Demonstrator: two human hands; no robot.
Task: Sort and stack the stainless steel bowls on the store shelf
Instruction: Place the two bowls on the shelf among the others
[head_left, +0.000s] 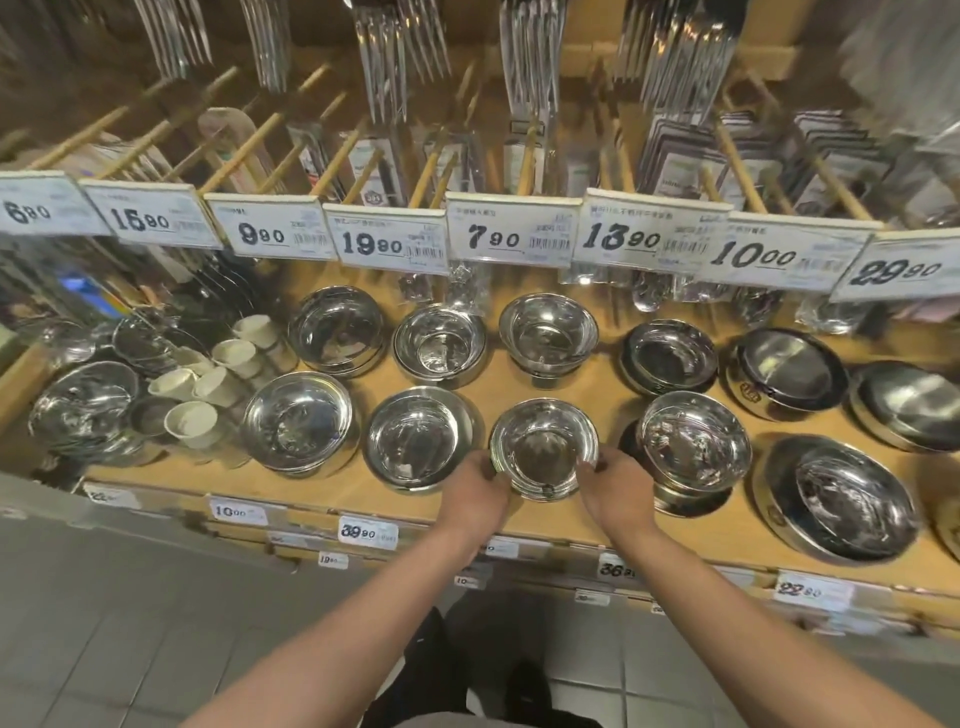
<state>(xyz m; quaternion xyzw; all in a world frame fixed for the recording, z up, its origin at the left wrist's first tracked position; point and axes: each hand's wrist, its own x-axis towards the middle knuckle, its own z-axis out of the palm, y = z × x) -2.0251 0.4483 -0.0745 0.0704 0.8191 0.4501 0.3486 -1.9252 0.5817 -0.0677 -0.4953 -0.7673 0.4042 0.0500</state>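
Wooden store shelf (613, 374), both hands gripping one steel bowl (544, 447)

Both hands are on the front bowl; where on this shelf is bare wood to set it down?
Bare wooden shelf shows between the stack under the 7.90 tag and the one under 13.90, and between the held bowl and the tall stack to its right. The far left, around the white cups, is crowded.

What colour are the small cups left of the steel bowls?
The cups are off-white or cream, seen best in the head view, the only one here.
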